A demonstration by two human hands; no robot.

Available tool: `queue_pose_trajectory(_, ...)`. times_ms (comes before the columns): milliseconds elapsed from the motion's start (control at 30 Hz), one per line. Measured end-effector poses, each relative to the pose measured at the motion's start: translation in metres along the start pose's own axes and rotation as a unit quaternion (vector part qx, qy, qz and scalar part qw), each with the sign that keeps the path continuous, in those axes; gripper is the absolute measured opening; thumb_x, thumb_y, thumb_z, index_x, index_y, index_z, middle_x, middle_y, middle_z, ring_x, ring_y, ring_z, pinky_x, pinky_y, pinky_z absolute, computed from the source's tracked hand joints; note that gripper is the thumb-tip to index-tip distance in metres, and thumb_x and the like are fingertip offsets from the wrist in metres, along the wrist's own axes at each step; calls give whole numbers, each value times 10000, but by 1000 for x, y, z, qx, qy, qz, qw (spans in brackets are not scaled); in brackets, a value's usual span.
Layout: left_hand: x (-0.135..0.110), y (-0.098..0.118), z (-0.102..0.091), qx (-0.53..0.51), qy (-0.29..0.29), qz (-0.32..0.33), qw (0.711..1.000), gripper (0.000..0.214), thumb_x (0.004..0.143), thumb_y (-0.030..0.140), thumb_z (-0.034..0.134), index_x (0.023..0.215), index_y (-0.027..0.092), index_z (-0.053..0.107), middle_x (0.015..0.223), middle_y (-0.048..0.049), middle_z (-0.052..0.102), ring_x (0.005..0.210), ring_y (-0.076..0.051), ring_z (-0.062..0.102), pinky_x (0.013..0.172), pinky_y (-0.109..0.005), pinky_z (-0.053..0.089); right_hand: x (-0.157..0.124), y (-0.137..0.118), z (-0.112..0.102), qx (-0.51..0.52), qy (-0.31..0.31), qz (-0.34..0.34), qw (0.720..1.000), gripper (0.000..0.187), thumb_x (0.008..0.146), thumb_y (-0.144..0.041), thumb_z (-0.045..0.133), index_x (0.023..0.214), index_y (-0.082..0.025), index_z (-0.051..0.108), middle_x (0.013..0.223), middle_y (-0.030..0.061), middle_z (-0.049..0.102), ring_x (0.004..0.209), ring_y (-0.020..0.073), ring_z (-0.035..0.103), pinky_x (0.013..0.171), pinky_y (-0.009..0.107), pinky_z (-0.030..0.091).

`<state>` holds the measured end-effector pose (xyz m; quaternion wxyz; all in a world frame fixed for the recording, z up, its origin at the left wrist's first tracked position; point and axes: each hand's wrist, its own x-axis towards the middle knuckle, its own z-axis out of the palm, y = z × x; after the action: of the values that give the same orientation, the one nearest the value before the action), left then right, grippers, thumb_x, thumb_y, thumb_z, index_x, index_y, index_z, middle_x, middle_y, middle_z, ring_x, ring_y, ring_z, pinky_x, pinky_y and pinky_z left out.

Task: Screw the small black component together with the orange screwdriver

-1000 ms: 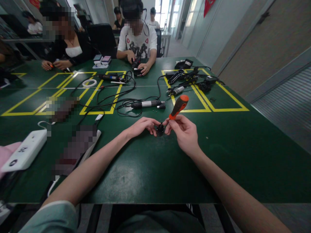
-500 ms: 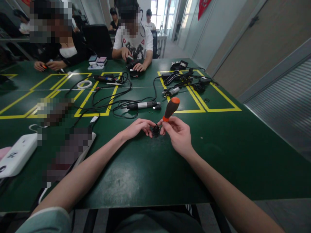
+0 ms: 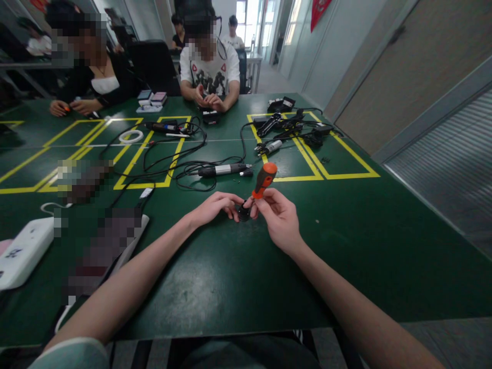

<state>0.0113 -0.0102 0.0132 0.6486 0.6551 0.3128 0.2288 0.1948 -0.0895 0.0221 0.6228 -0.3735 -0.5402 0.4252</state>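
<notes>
Between my hands a small round black part rests on the green table. The fingers of my left hand are closed on its left side and steady it. My right hand grips an orange and dark grey screwdriver low on its handle. The handle tilts up and to the right, and its lower end points down at the black part. My right fingers hide most of the shaft, so I cannot tell whether the tip touches the part.
Beyond my hands lies a silver and black pen-shaped electric tool with a looped cable. Black cables and tools crowd the back right. A white power bank and a blurred phone-like slab lie left. Co-workers sit across the green table.
The screwdriver handle has moved slightly left and down and leans closer to the black part. Across the table, a co-worker's hands have come together.
</notes>
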Motion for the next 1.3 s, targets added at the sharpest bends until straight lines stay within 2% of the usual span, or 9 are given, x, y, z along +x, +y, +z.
queue_pose_trajectory(167,1,-4,-1,1,1,7,1000,313,773,250,540,966,97,733,688,-59,758,633,-167,696,653,-265,499,-1,2,-2,-15,16,8,1000,251,868,-446,764,910,-220,663,796,17,749,635,136,649,636,300,596)
queue_pose_trajectory(267,2,-7,-3,5,-1,8,1000,309,800,260,554,985,95,737,697,-60,759,636,-163,695,660,-263,505,-1,4,-3,-29,33,4,999,226,837,-407,795,858,-221,668,786,5,726,611,126,638,614,287,595)
queue_pose_trajectory(433,2,-7,-2,3,-8,7,1000,343,879,382,590,993,94,735,736,-71,755,650,-162,700,663,-260,504,0,3,0,-31,39,-40,998,154,861,-369,770,841,-219,739,869,19,693,598,112,622,549,277,578)
queue_pose_trajectory(533,1,-5,0,-6,-4,6,1000,367,880,440,616,963,100,725,759,-71,753,651,-162,707,648,-254,493,0,4,-2,-38,59,-43,997,126,866,-330,769,910,-215,741,822,11,706,560,115,636,520,277,573)
queue_pose_trajectory(700,2,-4,0,-4,-3,7,1000,376,879,450,620,975,103,726,726,-58,742,638,-157,700,630,-248,481,1,4,-8,-79,71,-73,992,432,878,-268,753,1288,-252,618,839,3,783,552,138,683,557,300,609)
queue_pose_trajectory(833,2,-6,-1,-1,-2,5,1000,384,886,467,635,979,105,723,759,-65,750,654,-158,701,641,-249,493,3,-5,-9,-134,54,-101,984,612,903,-212,716,1465,-296,489,861,6,795,599,165,715,608,332,648)
queue_pose_trajectory(967,3,-9,-2,9,-7,12,1000,402,896,478,632,996,99,723,744,-55,738,655,-156,697,660,-255,509,6,-16,-10,-208,17,-116,971,760,884,-206,741,1557,-302,401,832,-5,785,623,187,735,644,358,678)
queue_pose_trajectory(1133,4,-12,-3,24,-11,19,999,426,917,482,606,1043,91,719,739,-50,735,652,-152,697,654,-247,506,10,-25,-11,-278,-35,-132,951,851,894,-177,687,1627,-295,272,804,-24,775,578,166,710,605,308,659)
queue_pose_trajectory(1300,3,-11,-2,29,-13,24,999,419,922,495,608,1011,100,716,728,-44,725,653,-151,689,660,-250,515,13,-25,-9,-279,-47,-132,950,810,875,-144,654,1599,-291,320,812,-24,772,563,152,705,590,289,640)
